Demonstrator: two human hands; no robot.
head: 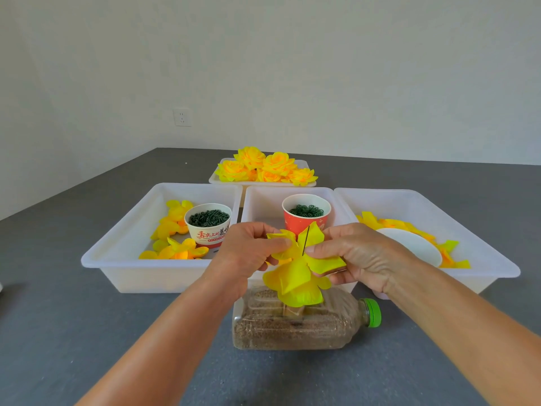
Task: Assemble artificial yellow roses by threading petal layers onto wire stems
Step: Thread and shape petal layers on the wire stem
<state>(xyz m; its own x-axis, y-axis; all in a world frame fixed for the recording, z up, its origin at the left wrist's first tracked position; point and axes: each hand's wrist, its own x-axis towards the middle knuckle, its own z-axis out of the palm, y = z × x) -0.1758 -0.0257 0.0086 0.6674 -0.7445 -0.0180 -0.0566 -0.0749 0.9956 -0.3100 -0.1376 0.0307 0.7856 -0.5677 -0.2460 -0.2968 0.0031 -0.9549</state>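
Observation:
A thin dark wire stem point(306, 240) stands upright above a clear bottle point(292, 326) that lies on its side, filled with brown grain. Several yellow petal layers point(295, 281) hang stacked low on the wire. My left hand point(248, 250) and my right hand point(360, 253) both pinch a yellow petal layer point(314, 253) that sits on the wire, one hand on each side of it. The wire's tip pokes up through this layer.
Three white bins stand behind: the left bin point(123, 259) with loose petals and a white cup point(208, 225) of green rings, the middle bin point(263, 200) with a red cup point(306, 216), the right bin point(468, 230) with petals and a white dish point(415, 247). A far tray point(216, 180) holds finished roses point(266, 168).

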